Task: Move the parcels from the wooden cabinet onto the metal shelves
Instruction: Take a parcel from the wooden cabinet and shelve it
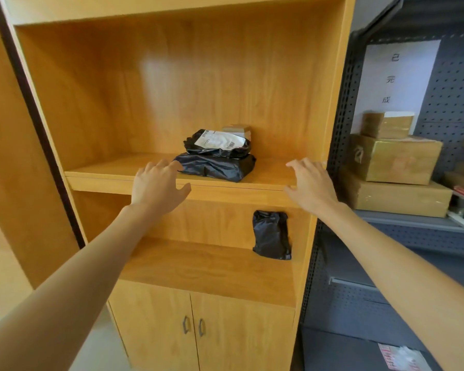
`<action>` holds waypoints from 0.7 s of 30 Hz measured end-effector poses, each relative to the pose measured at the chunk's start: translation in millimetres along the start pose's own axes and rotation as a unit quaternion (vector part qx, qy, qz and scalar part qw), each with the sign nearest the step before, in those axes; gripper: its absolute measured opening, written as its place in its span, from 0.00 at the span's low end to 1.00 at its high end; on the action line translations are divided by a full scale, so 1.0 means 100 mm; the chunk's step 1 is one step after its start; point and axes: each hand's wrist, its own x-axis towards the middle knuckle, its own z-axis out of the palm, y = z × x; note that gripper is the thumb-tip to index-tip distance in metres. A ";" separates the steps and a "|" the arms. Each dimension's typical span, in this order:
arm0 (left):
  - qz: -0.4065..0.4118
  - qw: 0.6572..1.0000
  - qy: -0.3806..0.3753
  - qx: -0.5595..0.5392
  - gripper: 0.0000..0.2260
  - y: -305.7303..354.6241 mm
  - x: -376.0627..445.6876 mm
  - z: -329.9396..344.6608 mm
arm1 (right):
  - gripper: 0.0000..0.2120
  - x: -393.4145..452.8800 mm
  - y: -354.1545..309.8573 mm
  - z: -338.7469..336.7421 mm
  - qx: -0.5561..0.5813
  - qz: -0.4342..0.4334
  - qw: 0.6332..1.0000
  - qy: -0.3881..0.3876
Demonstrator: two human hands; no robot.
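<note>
Both hands reach for stacked black parcels [214,156] at frame centre on the wooden cabinet [145,89] shelf; left hand [156,183] and right hand [310,183] spread, empty, apparently flanking the stack; metal shelves [413,223] at right hold boxes.

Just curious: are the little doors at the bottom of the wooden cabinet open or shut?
Shut: both doors lie flush, handles side by side.
</note>
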 end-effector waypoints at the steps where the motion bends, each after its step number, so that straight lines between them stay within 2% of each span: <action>1: 0.002 1.000 -0.001 -0.001 0.22 -0.06 0.05 0.05 | 0.25 0.06 -0.05 0.04 -0.001 0.001 1.000 -0.003; 10: 0.035 0.999 0.008 -0.021 0.22 -0.23 0.83 0.63 | 0.25 0.78 -0.15 0.50 -0.003 0.018 1.000 0.003; 16: 0.056 0.998 0.038 -0.018 0.21 -0.14 1.69 0.89 | 0.24 1.56 -0.08 0.76 -0.002 0.017 0.999 0.032; 21: 0.065 0.996 0.035 -0.044 0.20 0.00 2.40 1.11 | 0.24 2.16 0.01 0.92 -0.012 0.020 0.999 0.035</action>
